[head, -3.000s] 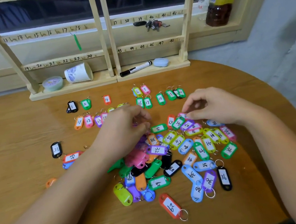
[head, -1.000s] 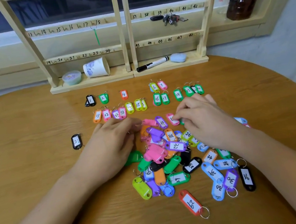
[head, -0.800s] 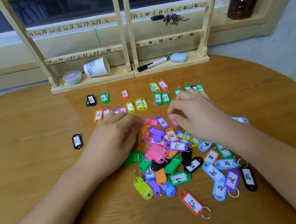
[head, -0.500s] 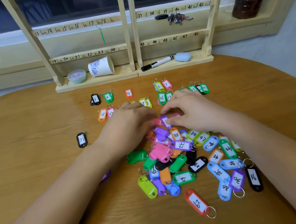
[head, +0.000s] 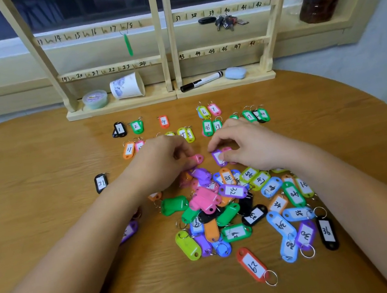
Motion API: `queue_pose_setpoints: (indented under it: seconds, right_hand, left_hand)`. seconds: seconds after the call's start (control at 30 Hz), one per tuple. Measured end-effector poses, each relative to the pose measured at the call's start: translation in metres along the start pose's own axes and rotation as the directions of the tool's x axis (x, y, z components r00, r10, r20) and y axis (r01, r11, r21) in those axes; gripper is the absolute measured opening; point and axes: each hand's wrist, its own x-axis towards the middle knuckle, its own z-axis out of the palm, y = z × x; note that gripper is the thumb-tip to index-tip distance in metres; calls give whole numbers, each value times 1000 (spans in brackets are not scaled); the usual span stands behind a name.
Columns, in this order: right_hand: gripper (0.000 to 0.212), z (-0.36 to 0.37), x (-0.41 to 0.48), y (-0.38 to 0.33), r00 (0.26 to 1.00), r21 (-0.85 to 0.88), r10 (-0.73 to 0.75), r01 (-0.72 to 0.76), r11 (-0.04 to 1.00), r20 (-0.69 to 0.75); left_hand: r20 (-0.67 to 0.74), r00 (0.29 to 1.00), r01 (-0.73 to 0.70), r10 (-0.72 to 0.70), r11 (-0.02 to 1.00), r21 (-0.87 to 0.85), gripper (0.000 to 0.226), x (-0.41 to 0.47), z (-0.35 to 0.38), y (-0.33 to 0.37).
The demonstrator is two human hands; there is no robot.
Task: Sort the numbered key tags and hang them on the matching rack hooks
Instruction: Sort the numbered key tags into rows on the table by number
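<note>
Head view is catching the left hand (head: 162, 166) pinching a pink plastic key tag (head: 197, 159) in curled fingers while the right hand (head: 251, 148) is pinching a purple plastic key tag (head: 217, 158) just beside it, both at the far edge of the jumbled heap of numbered tags (head: 234, 205) on the round wooden table (head: 30, 197).

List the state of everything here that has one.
Left grip, pinching pink tag
Right grip, pinching purple tag
Paper cup, tipped on its side
Marker, capped, lying flat
Green tag, hanging from rack hook
Bottle, upright
Small tub, lid on
</note>
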Motion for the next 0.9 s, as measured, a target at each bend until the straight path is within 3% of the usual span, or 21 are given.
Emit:
queue_pose_setpoints:
  seconds: [0.07,0.17,0.33,0.47,0.67,0.8,0.9]
  right_hand:
    - [16,2,2,0,1000,-12,-6,6,1000,-11]
    - [12,4,2,1,1000,-27,-15,15,1000,-13]
    - [25,-7,-5,0,999,-76,-10,14,997,42]
    - [27,-10,-7,1,999,-78,-31,33,996,34]
    - [17,-7,-7,1,998,-89,-48,52,995,42]
    - [19,-6,-9,-4,997,-67,-60,63,996,40]
    - [20,-6,-10,-7,997,-52,-78,78,996,17]
  left_hand:
    - [-41,999,-2,0,999,-39,7,-3,-3,-1]
    - [-128,986,-108,111,994,26,15,-11,-6,-5]
    - [-89,988,-122,126,991,52,41,-19,-9,-19]
    - [-143,984,-100,109,992,74,31,-24,-16,-24]
    - [6,976,-218,218,971,100,38,-35,-12,-19]
    - [-33,977,-205,209,973,102,12,-36,-5,-14]
    - [-48,983,-171,177,979,112,9,-39,-5,-10]
